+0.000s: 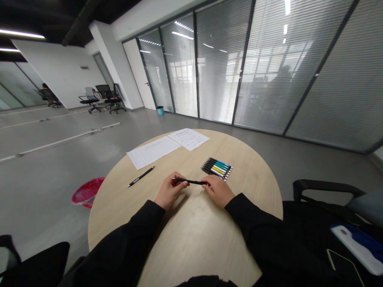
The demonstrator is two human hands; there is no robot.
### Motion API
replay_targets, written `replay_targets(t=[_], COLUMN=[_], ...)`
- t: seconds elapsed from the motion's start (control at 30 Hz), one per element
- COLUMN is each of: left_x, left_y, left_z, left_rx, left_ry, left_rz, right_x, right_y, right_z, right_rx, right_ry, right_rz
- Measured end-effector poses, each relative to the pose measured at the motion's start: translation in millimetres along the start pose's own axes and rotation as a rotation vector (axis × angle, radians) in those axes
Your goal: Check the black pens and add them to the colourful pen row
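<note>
Between both hands I hold a black pen (194, 182) level above the round wooden table (185, 239). My left hand (170, 190) pinches one end, and my right hand (218, 190) has its fingers closed round the other. Just beyond my right hand lies a neat row of several pens (217, 167) with blue, green, yellow and white barrels and black grips. Off to the left of my left hand, another black pen (141, 176) with silver ends rests alone on the tabletop.
Two printed paper sheets (154, 152) lie toward the table's far edge. A red bin (86, 193) stands on the floor at the left. On the right is a black chair (326, 195) with a phone (344, 263) and a white-and-blue object (356, 247) on it.
</note>
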State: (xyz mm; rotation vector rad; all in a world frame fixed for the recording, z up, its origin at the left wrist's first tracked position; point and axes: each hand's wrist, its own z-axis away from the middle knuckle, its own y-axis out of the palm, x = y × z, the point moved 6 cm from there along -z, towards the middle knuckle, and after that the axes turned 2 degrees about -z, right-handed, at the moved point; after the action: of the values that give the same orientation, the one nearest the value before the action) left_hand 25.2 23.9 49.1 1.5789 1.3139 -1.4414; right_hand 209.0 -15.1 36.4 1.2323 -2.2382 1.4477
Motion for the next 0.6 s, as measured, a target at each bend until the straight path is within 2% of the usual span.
replay_targets(t=[0.2, 0.6], left_x=[4.9, 18.5], left_y=[-3.3, -18.1], left_z=[-0.3, -5.6], left_rx=[-0.022, -0.018], left_ry=[-0.042, -0.028], left_rz=[-0.052, -0.153], right_x=[-1.7, -14.6], right_y=[-3.9, -6.3], right_z=[-0.3, 0.3], right_rx=[-0.009, -0.014], right_ry=[0.020, 0.083], right_rz=[0.016, 0.023])
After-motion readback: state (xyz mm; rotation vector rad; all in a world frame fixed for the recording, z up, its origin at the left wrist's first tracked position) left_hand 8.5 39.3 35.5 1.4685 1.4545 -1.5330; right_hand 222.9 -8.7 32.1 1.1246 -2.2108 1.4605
